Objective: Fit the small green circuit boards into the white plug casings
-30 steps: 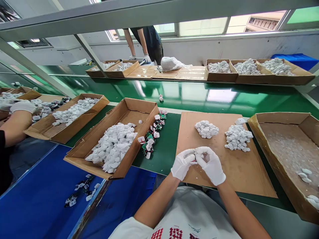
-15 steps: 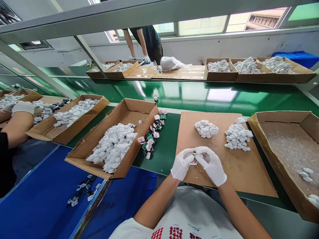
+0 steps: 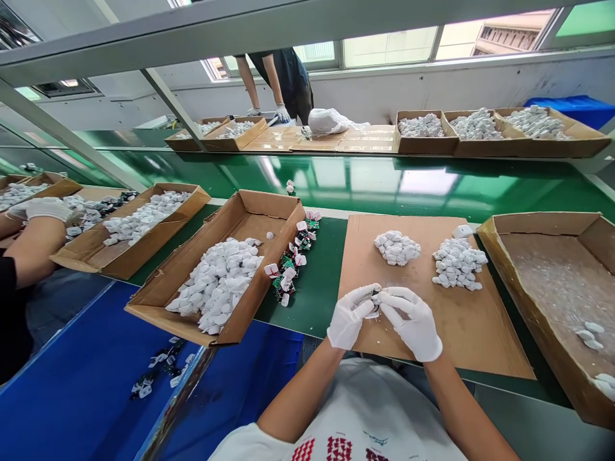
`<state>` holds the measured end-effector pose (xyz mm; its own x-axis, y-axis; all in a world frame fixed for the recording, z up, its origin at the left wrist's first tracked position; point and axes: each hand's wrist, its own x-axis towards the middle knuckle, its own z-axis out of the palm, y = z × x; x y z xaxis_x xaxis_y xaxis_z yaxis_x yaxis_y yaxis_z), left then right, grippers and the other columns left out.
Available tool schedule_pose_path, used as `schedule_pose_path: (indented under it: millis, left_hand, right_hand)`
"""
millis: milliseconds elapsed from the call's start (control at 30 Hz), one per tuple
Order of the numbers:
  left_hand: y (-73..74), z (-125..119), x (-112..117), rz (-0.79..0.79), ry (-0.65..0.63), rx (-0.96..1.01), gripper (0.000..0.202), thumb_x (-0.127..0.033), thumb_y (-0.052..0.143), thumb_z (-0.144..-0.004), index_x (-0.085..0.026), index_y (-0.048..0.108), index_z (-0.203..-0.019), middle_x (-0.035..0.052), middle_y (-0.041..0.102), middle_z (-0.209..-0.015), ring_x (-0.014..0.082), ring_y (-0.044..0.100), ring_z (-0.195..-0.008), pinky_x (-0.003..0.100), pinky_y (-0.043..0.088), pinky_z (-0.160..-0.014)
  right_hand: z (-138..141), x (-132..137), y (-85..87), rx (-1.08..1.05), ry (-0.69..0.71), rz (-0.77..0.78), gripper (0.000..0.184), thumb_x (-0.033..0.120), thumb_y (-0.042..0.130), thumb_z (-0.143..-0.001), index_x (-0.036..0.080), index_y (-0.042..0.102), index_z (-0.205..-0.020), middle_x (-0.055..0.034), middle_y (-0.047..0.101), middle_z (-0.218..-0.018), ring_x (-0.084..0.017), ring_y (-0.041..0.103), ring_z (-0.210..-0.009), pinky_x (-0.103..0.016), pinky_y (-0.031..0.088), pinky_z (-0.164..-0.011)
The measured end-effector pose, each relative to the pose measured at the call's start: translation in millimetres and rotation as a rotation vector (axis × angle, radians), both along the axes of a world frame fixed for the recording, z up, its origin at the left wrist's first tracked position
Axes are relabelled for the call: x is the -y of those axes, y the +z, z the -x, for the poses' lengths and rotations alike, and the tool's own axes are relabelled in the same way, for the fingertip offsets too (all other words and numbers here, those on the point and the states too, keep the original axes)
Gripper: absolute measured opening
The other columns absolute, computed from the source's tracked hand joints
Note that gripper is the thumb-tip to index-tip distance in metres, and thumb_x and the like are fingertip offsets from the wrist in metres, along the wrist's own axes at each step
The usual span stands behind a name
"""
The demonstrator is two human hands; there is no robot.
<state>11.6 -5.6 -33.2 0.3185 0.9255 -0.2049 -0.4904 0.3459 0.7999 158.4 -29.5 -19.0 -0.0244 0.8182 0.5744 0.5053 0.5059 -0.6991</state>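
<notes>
Both my hands wear white gloves and meet over the near part of a flat cardboard sheet (image 3: 461, 333). My left hand (image 3: 348, 317) and my right hand (image 3: 413, 323) pinch one small white part (image 3: 373, 305) between their fingertips; most of it is hidden. Two heaps of white parts (image 3: 396, 248) (image 3: 457, 264) lie on the sheet beyond my hands. A row of small green circuit boards with white caps (image 3: 292, 264) lies on the green table to the left.
An open box of white parts (image 3: 218, 282) sits at left, another box (image 3: 567, 294) at right holding a few parts. A green conveyor belt (image 3: 384, 182) carries one small part (image 3: 290, 187). A co-worker's gloved hand (image 3: 43, 208) works at far left; another person stands across the belt.
My hands have kept pinching the part, the right hand shifting slightly right and down. The lone part on the belt has drifted left. The co-worker's hand at left moved a little.
</notes>
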Motion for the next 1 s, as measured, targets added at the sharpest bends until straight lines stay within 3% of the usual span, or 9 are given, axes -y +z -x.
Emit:
schedule_pose_path:
  millis: [133, 367, 433, 533, 667, 867, 1000]
  left_hand:
    - [1.7, 1, 4, -0.129, 0.019, -0.087, 0.044, -0.039, 0.068, -0.077, -0.02, 0.066, -0.116, 0.0086, 0.066, -0.119, 0.0239, 0.059, -0.107, 0.03, 0.046, -0.09]
    - [-0.3, 4, 5, -0.137, -0.044, -0.08, 0.044, -0.039, 0.07, -0.076, -0.019, 0.068, -0.114, 0.0065, 0.073, -0.093, 0.0205, 0.064, -0.088, 0.034, 0.046, -0.088]
    - [0.9, 5, 5, -0.15, -0.072, -0.047, 0.044, -0.04, 0.068, -0.077, -0.018, 0.066, -0.116, 0.0074, 0.072, -0.098, 0.0215, 0.064, -0.092, 0.037, 0.044, -0.094]
    - [3.3, 4, 6, -0.165, -0.086, -0.005, 0.05, -0.042, 0.066, -0.079, -0.019, 0.061, -0.124, 0.0086, 0.068, -0.115, 0.0251, 0.058, -0.11, 0.039, 0.039, -0.103]
    - [4.3, 2, 9, -0.19, -0.048, 0.011, 0.057, -0.044, 0.063, -0.081, -0.025, 0.05, -0.134, 0.0066, 0.048, -0.142, 0.028, 0.04, -0.132, 0.04, 0.034, -0.109]
    - [6.3, 2, 11, -0.231, -0.047, -0.089, 0.049, -0.043, 0.06, -0.083, -0.024, 0.057, -0.128, 0.0046, 0.05, -0.14, 0.0283, 0.043, -0.131, 0.038, 0.033, -0.112]
    - [7.1, 2, 12, -0.241, -0.012, -0.124, 0.051, -0.045, 0.057, -0.085, -0.026, 0.052, -0.132, 0.0046, 0.054, -0.137, 0.0276, 0.048, -0.127, 0.037, 0.04, -0.107]
  right_hand:
    - [2, 2, 2.1, -0.001, 0.065, 0.015, 0.029, 0.016, 0.055, -0.085, 0.032, 0.068, -0.106, -0.0019, 0.069, -0.098, -0.017, 0.066, -0.091, -0.033, 0.057, -0.08]
    - [6, 3, -4.4, -0.057, -0.059, 0.042, 0.026, 0.025, 0.069, -0.076, 0.027, 0.061, -0.101, -0.0051, 0.066, -0.102, -0.02, 0.064, -0.094, -0.036, 0.056, -0.08]
    - [6, 3, -5.6, -0.076, -0.043, 0.068, 0.025, 0.026, 0.068, -0.076, 0.026, 0.062, -0.1, -0.0052, 0.066, -0.103, -0.02, 0.065, -0.094, -0.036, 0.056, -0.08]
    - [6, 4, -6.0, -0.098, 0.017, 0.179, 0.034, 0.027, 0.065, -0.079, 0.025, 0.059, -0.112, -0.0065, 0.067, -0.108, -0.02, 0.066, -0.092, -0.037, 0.057, -0.081]
    - [8, 4, -6.6, -0.089, 0.062, 0.237, 0.041, 0.026, 0.065, -0.079, 0.026, 0.057, -0.12, -0.0062, 0.069, -0.108, -0.02, 0.068, -0.088, -0.037, 0.058, -0.081]
    - [11, 3, -9.9, -0.194, -0.019, 0.146, 0.027, 0.022, 0.071, -0.074, 0.027, 0.064, -0.1, -0.0032, 0.069, -0.093, -0.017, 0.067, -0.073, -0.032, 0.059, -0.068]
    - [8, 3, -7.0, -0.189, 0.102, 0.214, 0.032, 0.024, 0.064, -0.08, 0.027, 0.062, -0.112, -0.0056, 0.067, -0.104, -0.019, 0.067, -0.087, -0.034, 0.059, -0.076]
